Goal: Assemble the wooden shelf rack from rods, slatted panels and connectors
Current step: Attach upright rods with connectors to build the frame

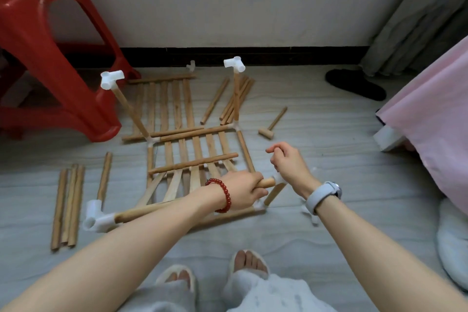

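Gripping a wooden rod (266,182) near its end, the left hand (247,189) steers it toward the white connector (278,178) on the half-built rack on the floor (329,149), while the right hand (288,163), fingers loosely curled, seemingly steadies that connector.

Both bare forearms are reaching forward and slightly inward. The left hand (247,191) is closing its fingers around a wooden rod (267,182), knuckles facing up. The right hand (288,163) is staying just beside it, wrist bent, fingers loosely curled, thumb and index fingertip meeting.
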The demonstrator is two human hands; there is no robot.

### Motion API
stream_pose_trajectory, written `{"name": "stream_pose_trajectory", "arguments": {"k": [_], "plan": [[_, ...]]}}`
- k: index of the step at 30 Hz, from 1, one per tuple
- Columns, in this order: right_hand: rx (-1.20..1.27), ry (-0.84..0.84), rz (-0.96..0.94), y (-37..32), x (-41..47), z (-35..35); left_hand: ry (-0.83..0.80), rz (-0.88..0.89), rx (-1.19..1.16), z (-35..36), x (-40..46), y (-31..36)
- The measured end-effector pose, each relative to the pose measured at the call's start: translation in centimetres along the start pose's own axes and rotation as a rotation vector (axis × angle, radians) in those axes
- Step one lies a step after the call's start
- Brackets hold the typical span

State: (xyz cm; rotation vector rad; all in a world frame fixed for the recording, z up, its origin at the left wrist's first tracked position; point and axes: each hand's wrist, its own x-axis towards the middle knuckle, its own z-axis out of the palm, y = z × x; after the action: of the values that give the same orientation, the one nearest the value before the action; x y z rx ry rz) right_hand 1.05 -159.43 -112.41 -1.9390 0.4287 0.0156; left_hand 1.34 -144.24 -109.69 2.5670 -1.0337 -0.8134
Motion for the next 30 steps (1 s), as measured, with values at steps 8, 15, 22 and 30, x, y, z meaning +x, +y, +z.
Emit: {"name": "stream_pose_trajectory", "arguments": {"k": [8,15,22,30], "plan": [[0.106,0.009,0.049,0.0,-1.1,1.6,0.005,-0.020,-0.006,-0.1,-0.7,-0.2],[0.253,0.046,0.146,-0.6,-1.7,2.1,0.048,-0.024,-0.074,-0.2,-0.6,0.1],[-0.250,-0.111,0.078,-0.8,-0.4,1.1,-0.034,-0.030,-0.092,-1.3,-1.3,-1.0],[-0.845,-0.436,-0.468,-5.6,-2.7,4.6,0.068,-0.394,-0.041,-3.8,-8.0,-10.5]]}}
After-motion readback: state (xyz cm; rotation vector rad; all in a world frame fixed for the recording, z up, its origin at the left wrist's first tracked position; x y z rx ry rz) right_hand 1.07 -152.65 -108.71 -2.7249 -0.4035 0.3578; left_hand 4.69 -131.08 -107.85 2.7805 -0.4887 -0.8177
